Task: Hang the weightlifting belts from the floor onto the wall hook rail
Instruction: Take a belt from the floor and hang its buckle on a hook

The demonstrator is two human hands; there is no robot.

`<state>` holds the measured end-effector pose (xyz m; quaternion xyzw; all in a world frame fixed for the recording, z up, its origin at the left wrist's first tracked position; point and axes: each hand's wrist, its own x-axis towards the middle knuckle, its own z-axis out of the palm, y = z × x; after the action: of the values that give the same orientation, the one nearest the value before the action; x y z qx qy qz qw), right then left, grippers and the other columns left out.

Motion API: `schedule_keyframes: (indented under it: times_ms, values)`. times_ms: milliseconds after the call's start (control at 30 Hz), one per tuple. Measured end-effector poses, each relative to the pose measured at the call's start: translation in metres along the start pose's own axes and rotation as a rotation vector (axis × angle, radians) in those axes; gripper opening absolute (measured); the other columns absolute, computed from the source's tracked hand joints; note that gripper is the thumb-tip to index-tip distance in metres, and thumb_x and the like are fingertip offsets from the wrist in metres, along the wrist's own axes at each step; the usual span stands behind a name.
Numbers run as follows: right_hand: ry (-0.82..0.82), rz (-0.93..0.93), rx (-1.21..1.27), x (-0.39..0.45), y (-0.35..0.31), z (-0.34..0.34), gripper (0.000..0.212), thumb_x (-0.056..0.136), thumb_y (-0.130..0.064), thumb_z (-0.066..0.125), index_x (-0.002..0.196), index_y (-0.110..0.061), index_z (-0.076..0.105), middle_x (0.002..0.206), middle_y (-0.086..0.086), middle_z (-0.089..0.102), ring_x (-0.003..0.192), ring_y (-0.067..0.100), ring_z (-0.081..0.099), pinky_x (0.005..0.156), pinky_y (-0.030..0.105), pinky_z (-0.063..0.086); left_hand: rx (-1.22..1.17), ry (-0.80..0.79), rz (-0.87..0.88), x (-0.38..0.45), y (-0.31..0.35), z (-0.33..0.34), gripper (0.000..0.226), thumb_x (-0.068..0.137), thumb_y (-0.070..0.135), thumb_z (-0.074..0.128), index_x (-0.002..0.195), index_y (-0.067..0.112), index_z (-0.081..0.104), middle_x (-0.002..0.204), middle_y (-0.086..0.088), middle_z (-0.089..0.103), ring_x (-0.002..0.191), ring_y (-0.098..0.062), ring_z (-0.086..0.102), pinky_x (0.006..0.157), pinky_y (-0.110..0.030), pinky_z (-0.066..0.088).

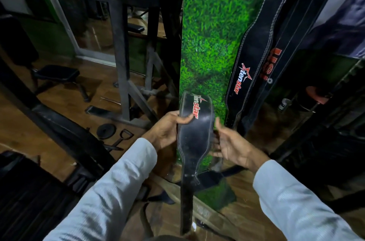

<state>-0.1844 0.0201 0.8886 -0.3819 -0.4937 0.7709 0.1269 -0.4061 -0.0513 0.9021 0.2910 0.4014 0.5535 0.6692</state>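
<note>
**Inspector:** Nearest items first.

**Assistant:** Two pale grey sleeves point(110, 187) enter from the bottom. The left hand point(166, 132) is closed on the left edge of a black belt point(194, 138), thumb pressed over its face just below the red and white "tenstar" lettering. The right hand point(233, 146) is spread, palm toward the belt; its fingers point(216, 142) reach behind the right edge. Whether they touch it cannot be told.

**Inspector:** Position of that belt?

**Assistant:** Held upright in front of the grass-print wall panel point(209, 33), wide section up, narrow strap hanging down between the arms.

**Inspector:** Below it?

**Assistant:** A tan belt point(205, 213) lies on the wooden floor point(59, 114) at the foot of the panel, with a dark strap point(223, 173) crossing behind the held belt.

**Inspector:** Further out?

**Assistant:** Two hung belts against the wall to the right: a second black belt with white stitching point(252, 59), and beside it, partly overlapped, one with red lettering point(276, 59). Their top ends run out of view. To the left, a grey machine frame point(120, 53), a weight plate point(106, 131) and a cable handle point(124, 136) on the floor, a bench point(57, 72) beyond.
</note>
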Motion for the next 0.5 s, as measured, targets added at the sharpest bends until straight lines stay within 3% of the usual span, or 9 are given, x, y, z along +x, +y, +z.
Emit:
schedule_keyframes:
  times_ms: [67,133,233,333,433,500]
  values:
    - [0.052,-0.024,0.143,0.006,-0.018,-0.002,0.093,0.079,-0.083,0.060,0.139,-0.013,0.064,0.121,0.012,0.072,0.115,0.029,0.066,0.108,0.047,0.047,0.053,-0.026,0.054,-0.008,-0.005,0.003,0.042,0.082,0.002,0.068,0.122,-0.008,0.066,0.112,-0.018,0.072,0.100,-0.028,0.070,0.098,-0.039,0.056]
    - [0.064,-0.042,0.284,0.012,-0.037,0.002,0.091,0.080,-0.075,0.069,0.141,-0.007,0.062,0.134,0.019,0.066,0.129,0.037,0.059,0.119,0.054,0.038,0.082,-0.056,0.082,-0.017,-0.010,0.003,0.044,0.080,-0.002,0.068,0.123,-0.011,0.064,0.110,-0.016,0.074,0.098,-0.026,0.072,0.091,-0.036,0.059]
    - [0.016,-0.112,0.401,0.012,-0.061,0.015,0.051,0.091,-0.041,0.072,0.129,-0.008,0.068,0.118,0.016,0.074,0.110,0.034,0.070,0.105,0.052,0.053,0.116,-0.100,0.056,-0.030,-0.016,0.000,0.051,0.077,-0.003,0.075,0.126,-0.013,0.062,0.109,-0.016,0.076,0.100,-0.027,0.073,0.089,-0.036,0.059]
    - [-0.024,-0.153,0.409,0.014,-0.064,0.017,0.046,0.088,-0.018,0.071,0.131,-0.004,0.067,0.107,0.012,0.077,0.093,0.025,0.076,0.097,0.045,0.059,0.145,-0.152,0.008,-0.042,-0.021,-0.008,0.055,0.073,0.005,0.082,0.124,-0.009,0.066,0.115,-0.017,0.075,0.106,-0.029,0.072,0.100,-0.042,0.056]
    - [-0.074,-0.207,0.313,0.015,-0.049,0.015,0.034,0.088,-0.011,0.068,0.121,-0.005,0.072,0.108,0.010,0.077,0.093,0.021,0.073,0.097,0.039,0.057,0.031,-0.182,-0.015,-0.050,-0.012,-0.014,0.060,0.068,0.025,0.093,0.120,0.000,0.072,0.115,-0.016,0.075,0.106,-0.028,0.073,0.103,-0.045,0.053]
    - [-0.121,-0.218,0.242,0.015,-0.037,0.013,0.039,0.081,-0.016,0.080,0.118,-0.003,0.072,0.107,0.009,0.076,0.092,0.020,0.071,0.089,0.034,0.059,-0.117,-0.118,-0.044,-0.046,0.006,-0.005,0.069,0.074,0.055,0.083,0.121,0.005,0.073,0.120,-0.018,0.073,0.112,-0.031,0.070,0.110,-0.048,0.047]
